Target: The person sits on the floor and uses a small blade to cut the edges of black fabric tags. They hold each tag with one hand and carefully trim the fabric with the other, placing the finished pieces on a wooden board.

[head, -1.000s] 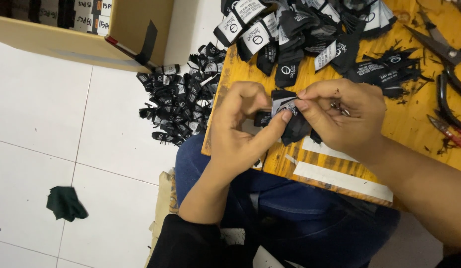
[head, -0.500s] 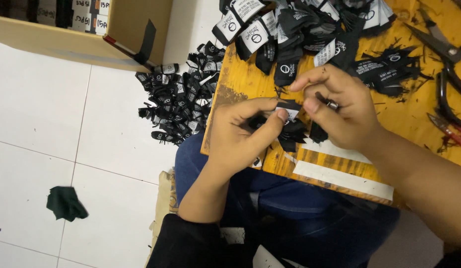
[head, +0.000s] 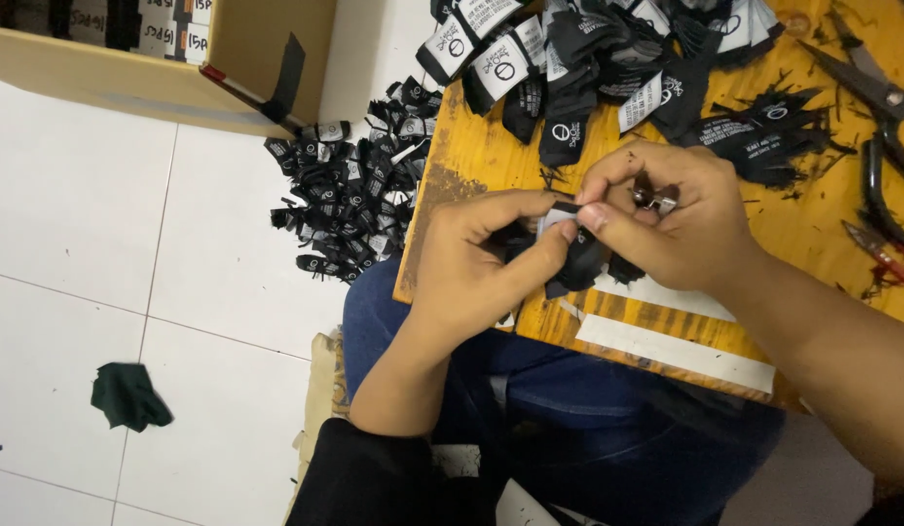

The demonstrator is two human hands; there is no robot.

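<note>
The left hand [head: 471, 258] is reaching in from the lower left, its forearm rising out of a black sleeve [head: 374, 477], wrist bent so the fingers are curling rightward. Its grip is closing narrowly, thumb on top and forefinger beneath, pinching a small black cloth label [head: 569, 248] with a white patch at the pinched edge. The right hand [head: 666, 224] is coming in from the lower right, its forearm lying across the corner of the table [head: 471, 156], the back of the hand facing up and the knuckles arching. Its grip is also narrow, thumb and forefinger nipping the same label right where the left fingertips are meeting it, so the two grips are touching. The other right fingers are folding around a small metal tool [head: 654, 198], mostly hidden; I cannot tell what kind it is.

The label is hanging just below both grips, over the near edge of the wooden table, with the person's blue trousers [head: 588, 409] underneath. Just beyond the grips, further up the table, a heap of black and white labels [head: 569, 58] is lying. To the right of the right hand, scissors [head: 866, 83] are resting on the wood. Left of the left hand, down on the white tiled floor [head: 82, 214], another pile of labels [head: 350, 190] is spreading beside a cardboard box [head: 179, 78].
</note>
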